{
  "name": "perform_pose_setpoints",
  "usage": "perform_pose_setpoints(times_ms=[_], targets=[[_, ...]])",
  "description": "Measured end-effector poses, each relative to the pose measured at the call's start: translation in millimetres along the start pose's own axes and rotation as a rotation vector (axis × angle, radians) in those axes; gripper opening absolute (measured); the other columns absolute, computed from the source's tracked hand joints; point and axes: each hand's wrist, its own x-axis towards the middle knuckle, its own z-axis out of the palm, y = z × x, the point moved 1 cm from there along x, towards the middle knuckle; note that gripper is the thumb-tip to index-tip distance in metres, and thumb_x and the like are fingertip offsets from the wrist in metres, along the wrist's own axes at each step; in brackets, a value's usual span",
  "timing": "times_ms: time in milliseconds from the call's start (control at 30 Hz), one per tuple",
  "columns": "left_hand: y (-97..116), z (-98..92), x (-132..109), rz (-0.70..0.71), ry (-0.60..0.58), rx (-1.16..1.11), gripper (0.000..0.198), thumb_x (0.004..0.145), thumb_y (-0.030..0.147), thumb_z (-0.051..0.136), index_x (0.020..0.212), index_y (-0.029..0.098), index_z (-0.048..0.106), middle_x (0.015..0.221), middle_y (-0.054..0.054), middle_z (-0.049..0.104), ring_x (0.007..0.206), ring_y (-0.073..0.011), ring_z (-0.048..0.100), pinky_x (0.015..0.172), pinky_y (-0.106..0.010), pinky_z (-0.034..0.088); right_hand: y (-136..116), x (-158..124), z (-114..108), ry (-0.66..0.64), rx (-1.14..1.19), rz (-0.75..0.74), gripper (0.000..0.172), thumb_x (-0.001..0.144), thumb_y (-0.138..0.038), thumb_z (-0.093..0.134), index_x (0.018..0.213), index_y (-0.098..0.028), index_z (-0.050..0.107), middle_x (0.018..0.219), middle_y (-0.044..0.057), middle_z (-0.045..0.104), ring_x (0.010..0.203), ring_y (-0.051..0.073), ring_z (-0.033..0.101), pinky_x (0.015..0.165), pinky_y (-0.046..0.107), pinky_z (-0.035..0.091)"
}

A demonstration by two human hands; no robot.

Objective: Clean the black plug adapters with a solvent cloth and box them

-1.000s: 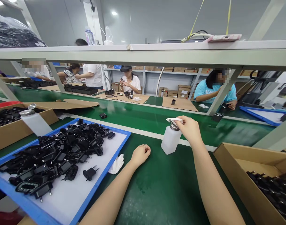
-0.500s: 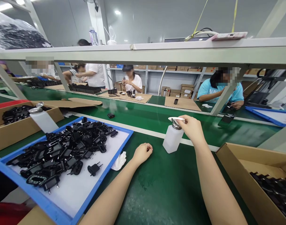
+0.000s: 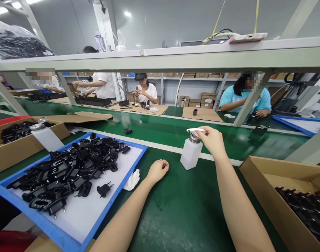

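My right hand [image 3: 213, 140] pinches a white cloth [image 3: 191, 130] and presses it on the metal pump top [image 3: 194, 137] of a translucent white dispenser bottle [image 3: 190, 155]. The bottle stands on the green work surface. To its left, my left hand [image 3: 159, 171] rests on that surface with its fingers curled, and nothing shows in them. Nearest to it on the left lies a crumpled white cloth [image 3: 132, 180], beside a blue-rimmed tray [image 3: 99, 224] heaped with black plug adapters [image 3: 78, 164].
A cardboard box [image 3: 270, 192] of black parts stands at right; another box [image 3: 15, 152] sits at far left beside a second dispenser bottle [image 3: 47, 138]. Beyond a white line runs a green conveyor belt [image 3: 160, 131] carrying a black part [image 3: 127, 131]. A shelf beam [image 3: 160, 63] crosses above; several co-workers sit opposite.
My hands hold nearly the same places, with the cloth still pressed on the pump top. Black parts on the belt have shifted slightly right. The whole view has moved a little.
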Motion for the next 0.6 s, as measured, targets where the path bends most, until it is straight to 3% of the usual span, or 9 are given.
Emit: perform_pose_setpoints(times_ms=[400, 600], targets=[[2, -1.4, 1, -0.043, -0.024, 0.053, 0.018, 0.068, 0.019, 0.038, 0.074, 0.018, 0.055, 0.074, -0.001, 0.057, 0.071, -0.0118, 0.052, 0.064, -0.021, 0.039, 1, 0, 0, -0.029, 0.01, 0.026, 0.02, 0.067, -0.025, 0.042, 0.073, -0.018, 0.059, 0.073, 0.002, 0.061, 0.065, 0.016, 0.052, 0.054, 0.023, 0.034], [3, -7.4, 30, -0.132, -0.143, 0.143, 0.011, 0.063, 0.022, 0.046, 0.058, 0.017, 0.056, 0.057, 0.0, 0.057, 0.055, -0.0119, 0.052, 0.05, -0.02, 0.037, 2, 0, -3, -0.051, 0.016, 0.022, 0.02, 0.067, -0.025, 0.043, 0.074, -0.019, 0.06, 0.071, 0.002, 0.06, 0.064, 0.016, 0.052, 0.053, 0.023, 0.034]])
